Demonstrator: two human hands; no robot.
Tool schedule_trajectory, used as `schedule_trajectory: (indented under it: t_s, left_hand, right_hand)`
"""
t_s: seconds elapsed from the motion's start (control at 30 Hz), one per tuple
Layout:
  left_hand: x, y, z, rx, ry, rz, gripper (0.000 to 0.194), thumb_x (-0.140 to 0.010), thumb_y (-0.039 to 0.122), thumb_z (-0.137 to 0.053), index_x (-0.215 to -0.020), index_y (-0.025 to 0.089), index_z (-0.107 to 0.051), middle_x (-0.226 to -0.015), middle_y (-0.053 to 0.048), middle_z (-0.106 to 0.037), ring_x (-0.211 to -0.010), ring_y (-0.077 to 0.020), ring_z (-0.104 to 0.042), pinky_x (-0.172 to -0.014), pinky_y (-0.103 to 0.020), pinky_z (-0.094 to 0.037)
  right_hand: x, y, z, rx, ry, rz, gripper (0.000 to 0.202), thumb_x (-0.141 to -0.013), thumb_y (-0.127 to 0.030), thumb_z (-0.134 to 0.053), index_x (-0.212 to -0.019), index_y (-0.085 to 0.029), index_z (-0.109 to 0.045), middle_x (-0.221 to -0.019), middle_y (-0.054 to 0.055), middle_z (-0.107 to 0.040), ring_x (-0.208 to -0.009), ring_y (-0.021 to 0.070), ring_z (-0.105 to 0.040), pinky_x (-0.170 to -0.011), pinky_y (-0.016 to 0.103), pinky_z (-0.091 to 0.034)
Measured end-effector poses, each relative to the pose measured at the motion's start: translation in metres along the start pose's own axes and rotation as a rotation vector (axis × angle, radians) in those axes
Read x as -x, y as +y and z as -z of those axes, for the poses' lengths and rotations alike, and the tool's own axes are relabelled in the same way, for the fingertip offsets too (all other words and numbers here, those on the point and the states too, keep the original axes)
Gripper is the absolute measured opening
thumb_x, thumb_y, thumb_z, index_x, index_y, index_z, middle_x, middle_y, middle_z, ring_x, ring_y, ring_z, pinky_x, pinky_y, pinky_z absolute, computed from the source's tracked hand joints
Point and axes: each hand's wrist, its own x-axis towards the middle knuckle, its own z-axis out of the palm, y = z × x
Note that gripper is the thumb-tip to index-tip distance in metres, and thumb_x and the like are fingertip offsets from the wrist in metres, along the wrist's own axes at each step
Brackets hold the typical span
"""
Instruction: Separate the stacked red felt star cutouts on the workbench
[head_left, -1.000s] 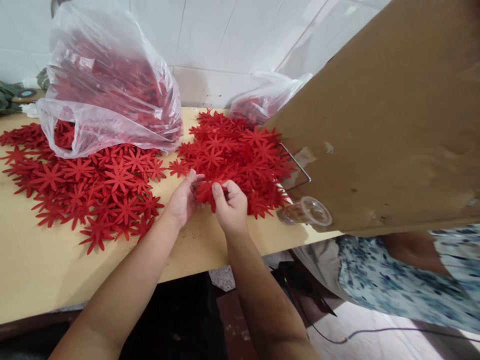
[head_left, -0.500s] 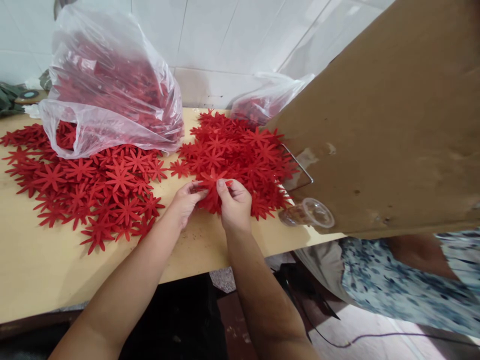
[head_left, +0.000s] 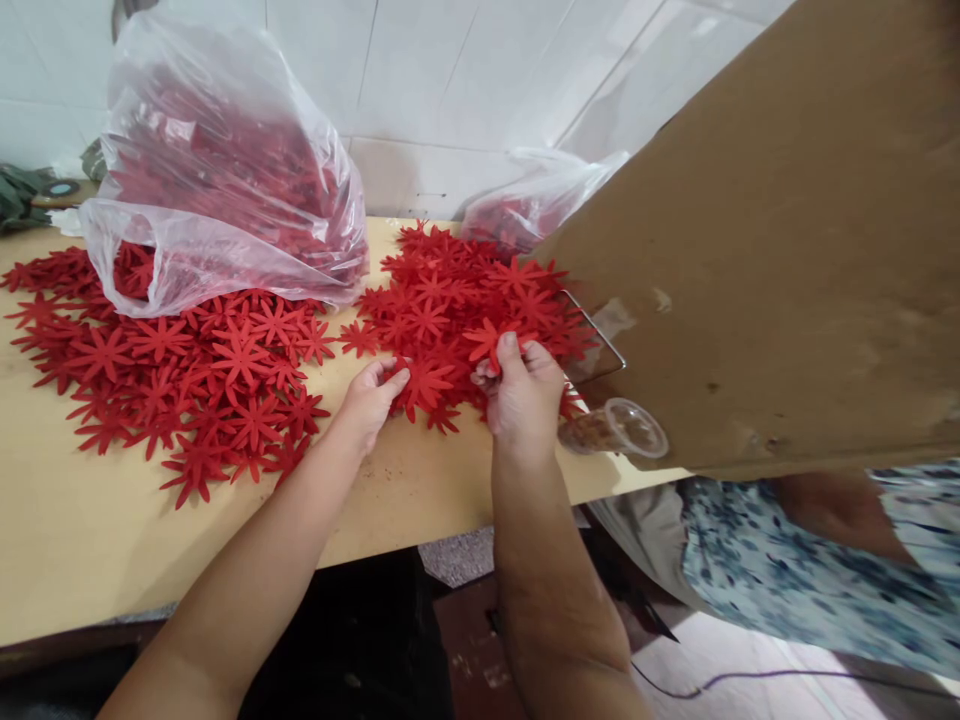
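My right hand (head_left: 527,390) pinches a red flower-shaped piece (head_left: 489,342) between thumb and fingers, over the near right side of the right pile of red flower pieces (head_left: 435,290). To its left, my left hand (head_left: 377,392) has thumb and fingertips together at the pile's near left edge, beside another red flower piece (head_left: 426,382). Whether its fingertips grip anything is too small to tell. A second, wider pile of red flower pieces (head_left: 240,355) lies on the table to the left.
A plastic bag of red pieces (head_left: 225,170) rests on the left pile. Behind the right pile is a smaller bag (head_left: 525,205). A brown board (head_left: 757,250) leans at right, by a metal wire (head_left: 600,330) and clear cup (head_left: 619,428). A person's patterned clothing (head_left: 795,570) shows beyond.
My right hand has moved right, away from my left hand, with a red flower piece in its fingers. My left hand has stayed nearly in place.
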Motion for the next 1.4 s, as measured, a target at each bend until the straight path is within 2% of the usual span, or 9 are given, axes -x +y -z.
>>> schedule_trajectory:
  t_s: [0.13,0.23,0.37,0.43,0.57,0.87,1.17,1.3,1.4]
  left_hand:
    - [-0.002,-0.001,0.0,0.008,0.028,-0.027,0.005,-0.074,0.017,-0.055,-0.078,0.016,-0.056,-0.073,0.001,-0.061,-0.068,-0.0086,-0.056,-0.079,-0.027,-0.04]
    - [-0.002,-0.001,0.001,-0.003,0.037,-0.064,0.004,-0.073,0.019,-0.057,-0.076,0.016,-0.057,-0.073,0.001,-0.061,-0.068,-0.0082,-0.055,-0.081,-0.027,-0.04]
    - [-0.002,-0.001,0.0,-0.031,0.043,-0.1,0.007,-0.071,0.019,-0.059,-0.076,0.016,-0.056,-0.073,0.001,-0.06,-0.069,-0.0078,-0.054,-0.079,-0.024,-0.039]
    - [-0.003,-0.001,0.0,-0.048,0.03,-0.113,0.011,-0.069,0.02,-0.061,-0.077,0.015,-0.056,-0.07,0.002,-0.058,-0.066,-0.007,-0.052,-0.074,-0.023,-0.04]
    - [-0.004,0.0,0.001,-0.089,0.006,-0.123,0.017,-0.067,0.019,-0.063,-0.08,0.014,-0.054,-0.062,0.005,-0.052,-0.055,-0.0048,-0.046,-0.061,-0.02,-0.037]
    - [0.004,0.002,-0.002,-0.149,-0.132,-0.174,0.032,-0.064,0.01,-0.061,-0.094,0.016,-0.054,-0.071,0.002,-0.055,-0.067,-0.0068,-0.05,-0.071,-0.023,-0.039]
    - [0.001,0.001,0.0,-0.261,-0.027,-0.199,0.019,-0.067,0.011,-0.059,-0.085,0.014,-0.058,-0.063,0.004,-0.049,-0.059,-0.0063,-0.044,-0.065,-0.022,-0.037]
    - [-0.001,0.0,0.0,-0.218,0.06,-0.168,0.011,-0.07,0.011,-0.056,-0.081,0.014,-0.057,-0.064,0.003,-0.052,-0.062,-0.0069,-0.047,-0.069,-0.022,-0.038]
    - [-0.002,0.0,0.001,-0.133,0.087,-0.13,0.008,-0.072,0.013,-0.056,-0.079,0.015,-0.056,-0.068,0.002,-0.053,-0.064,-0.0065,-0.049,-0.071,-0.023,-0.04]
  right_hand:
    - [-0.015,0.01,0.006,0.157,0.03,0.084,0.032,-0.066,-0.049,-0.058,-0.066,-0.021,-0.044,-0.055,-0.006,-0.047,-0.047,0.0076,-0.046,-0.048,0.025,-0.045]
    - [-0.017,0.011,0.011,0.384,0.003,0.207,0.039,-0.061,-0.045,-0.064,-0.088,-0.02,-0.051,-0.088,0.005,-0.056,-0.079,0.0162,-0.056,-0.067,0.036,-0.05]
    - [0.008,0.001,0.008,0.595,-0.006,0.397,0.05,-0.066,-0.045,-0.061,-0.107,-0.019,-0.05,-0.117,0.013,-0.044,-0.103,0.0222,-0.048,-0.08,0.042,-0.046]
    - [0.026,-0.004,0.0,0.555,-0.156,0.319,0.04,-0.071,-0.047,-0.055,-0.099,-0.018,-0.054,-0.103,0.011,-0.053,-0.091,0.0189,-0.054,-0.076,0.038,-0.047]
    - [0.048,-0.007,-0.016,0.373,-0.492,-0.069,0.039,-0.068,-0.052,-0.056,-0.084,-0.016,-0.055,-0.078,0.005,-0.061,-0.07,0.0139,-0.058,-0.068,0.033,-0.049]
    - [0.04,0.003,-0.011,0.085,-0.329,-0.094,0.027,-0.063,-0.036,-0.066,-0.082,-0.021,-0.054,-0.081,-0.001,-0.062,-0.072,0.0101,-0.059,-0.072,0.028,-0.048]
    - [0.035,0.008,-0.015,0.028,-0.108,-0.093,0.028,-0.066,-0.044,-0.062,-0.065,-0.018,-0.051,-0.056,-0.005,-0.05,-0.049,0.006,-0.046,-0.051,0.021,-0.041]
    - [0.031,0.005,-0.011,-0.005,-0.043,-0.108,0.036,-0.068,-0.048,-0.058,-0.053,-0.019,-0.042,-0.043,-0.007,-0.038,-0.039,0.0056,-0.035,-0.042,0.021,-0.034]
    - [0.029,0.008,-0.009,-0.01,-0.007,-0.107,0.034,-0.068,-0.047,-0.058,-0.054,-0.019,-0.044,-0.045,-0.007,-0.041,-0.04,0.0066,-0.037,-0.044,0.023,-0.037]
